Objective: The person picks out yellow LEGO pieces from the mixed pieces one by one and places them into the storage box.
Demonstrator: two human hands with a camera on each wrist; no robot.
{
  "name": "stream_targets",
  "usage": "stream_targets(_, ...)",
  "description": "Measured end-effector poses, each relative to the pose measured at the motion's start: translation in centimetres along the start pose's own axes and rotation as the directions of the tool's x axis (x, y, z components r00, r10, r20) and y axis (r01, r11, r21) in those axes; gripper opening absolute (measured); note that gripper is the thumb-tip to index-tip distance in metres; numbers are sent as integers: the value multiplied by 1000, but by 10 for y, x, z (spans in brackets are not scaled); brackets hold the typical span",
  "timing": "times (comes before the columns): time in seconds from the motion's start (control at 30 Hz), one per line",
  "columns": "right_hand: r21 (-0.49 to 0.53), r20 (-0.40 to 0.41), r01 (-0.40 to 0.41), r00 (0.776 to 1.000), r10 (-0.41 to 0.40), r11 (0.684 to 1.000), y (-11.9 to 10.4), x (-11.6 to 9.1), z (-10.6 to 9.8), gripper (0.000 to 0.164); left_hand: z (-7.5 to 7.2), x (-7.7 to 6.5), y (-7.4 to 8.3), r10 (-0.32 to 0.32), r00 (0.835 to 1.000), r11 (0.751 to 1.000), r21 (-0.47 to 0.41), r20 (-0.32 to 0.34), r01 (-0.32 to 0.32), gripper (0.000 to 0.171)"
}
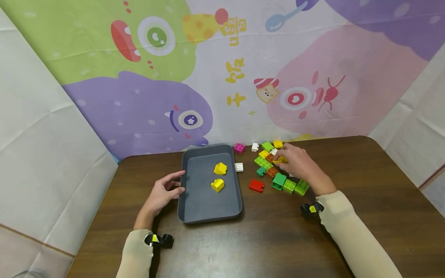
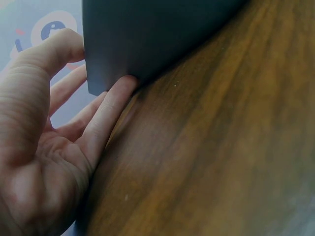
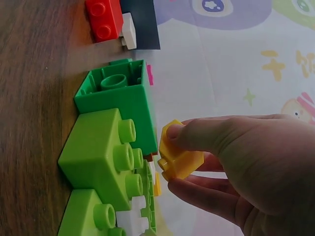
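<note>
Head view: right hand [image 1: 300, 164], right of centre, fingertips clamped on a yellow brick [image 3: 181, 160], over loose bricks [image 1: 263, 162]; left hand [image 1: 161, 195], left of centre, fingers apart against grey tray [image 1: 208, 212], apparently steadying it, firmness unclear. Two yellow bricks [image 1: 218, 185] inside, mid-frame.

A brown wood-grain desk [image 1: 365, 170] stands before a printed cloth [image 1: 217, 65]. On the cloth are a green monster [image 1: 87, 46], a purple monster [image 1: 139, 112] beneath it, a pink monster [image 1: 347, 69] to the right, yellow lettering [image 1: 235, 71] between and a blue spoon [image 1: 276, 23] above. Pale sheets [image 1: 38, 127] hang at both sides.
</note>
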State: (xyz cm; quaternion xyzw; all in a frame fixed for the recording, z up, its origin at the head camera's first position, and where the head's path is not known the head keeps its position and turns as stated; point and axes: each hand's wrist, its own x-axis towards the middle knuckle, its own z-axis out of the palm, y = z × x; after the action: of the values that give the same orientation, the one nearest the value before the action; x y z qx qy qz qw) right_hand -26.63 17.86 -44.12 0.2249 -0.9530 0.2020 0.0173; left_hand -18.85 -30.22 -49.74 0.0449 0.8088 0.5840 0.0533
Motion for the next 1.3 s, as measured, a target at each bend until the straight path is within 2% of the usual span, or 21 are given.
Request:
stream_targets(0.37, -7, -7, 14, 1000, -14, 1000, -1, 2, -3, 17, 0, 0, 0, -2, 1000, 1000, -6, -1, 2, 64)
stream_targets(0.8, 0, -24, -2, 1000, 2, 1000, -10, 8, -26, 19, 0, 1, -1, -1, 1000, 1000, -5, 0, 1, 64)
stream_targets(1.3, -34, -1, 5, 1000, -5, 999, -8, 12, -20, 19, 0, 1, -1, 0, 1000, 1000, -9, -1, 0, 64)
